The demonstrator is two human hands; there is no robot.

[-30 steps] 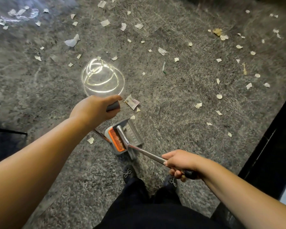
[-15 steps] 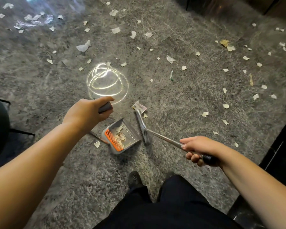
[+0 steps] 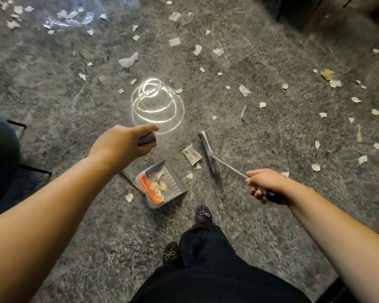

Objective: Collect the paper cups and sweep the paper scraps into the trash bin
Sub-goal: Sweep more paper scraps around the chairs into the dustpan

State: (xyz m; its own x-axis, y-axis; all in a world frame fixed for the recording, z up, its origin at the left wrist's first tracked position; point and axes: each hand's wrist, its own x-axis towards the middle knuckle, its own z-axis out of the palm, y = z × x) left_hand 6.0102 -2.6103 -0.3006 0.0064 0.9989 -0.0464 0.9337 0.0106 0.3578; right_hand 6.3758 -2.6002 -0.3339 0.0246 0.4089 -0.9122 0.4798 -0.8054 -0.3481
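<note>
My left hand [image 3: 123, 144] grips the dark handle of a grey dustpan [image 3: 174, 189] that stands on the floor below it. The pan has an orange comb and holds several paper scraps [image 3: 159, 184]. My right hand [image 3: 265, 184] grips the black handle of a metal broom; its narrow head [image 3: 208, 150] rests on the floor to the right of the pan. A larger printed scrap [image 3: 192, 155] lies between the pan and the broom head. Many white paper scraps [image 3: 174, 42] are scattered over the grey marbled floor. No paper cup or trash bin shows.
A bright light reflection [image 3: 157, 103] glares on the floor ahead. A green stick-like item [image 3: 242, 111] lies to the right of it. My shoes [image 3: 202, 214] stand just behind the pan. A dark chair [image 3: 0, 154] is at the left, dark furniture at the right edge.
The broom head has swung out of the dustpan to the right and forward, leaving scraps in the pan. My right hand moved right. The view shifted forward.
</note>
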